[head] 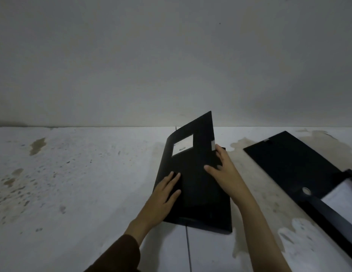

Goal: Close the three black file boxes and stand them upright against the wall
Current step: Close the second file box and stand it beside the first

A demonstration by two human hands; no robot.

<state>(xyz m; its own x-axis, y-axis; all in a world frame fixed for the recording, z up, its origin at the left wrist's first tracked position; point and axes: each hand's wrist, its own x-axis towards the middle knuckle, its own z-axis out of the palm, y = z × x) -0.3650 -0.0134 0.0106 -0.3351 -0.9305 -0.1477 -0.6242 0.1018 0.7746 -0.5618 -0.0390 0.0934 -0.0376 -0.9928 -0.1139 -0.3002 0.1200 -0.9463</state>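
Closing the box on the floor

Right hand [220, 165] fingers pinch the lid's far right edge by its white tab; left hand [165, 195] lies flat, released, on the near box [192, 185]. The bowed lid could spring open if let go. Matte black, labelled, well short of the wall [171, 55].

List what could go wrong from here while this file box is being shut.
1. The lid flap is raised and curved, not yet flat; the right hand grips only its edge, so it might spring back.
2. The left hand lies flat on the file box beneath the flap; its fingers could get pinched.
3. The open box lies close on the right; the right elbow may knock it.
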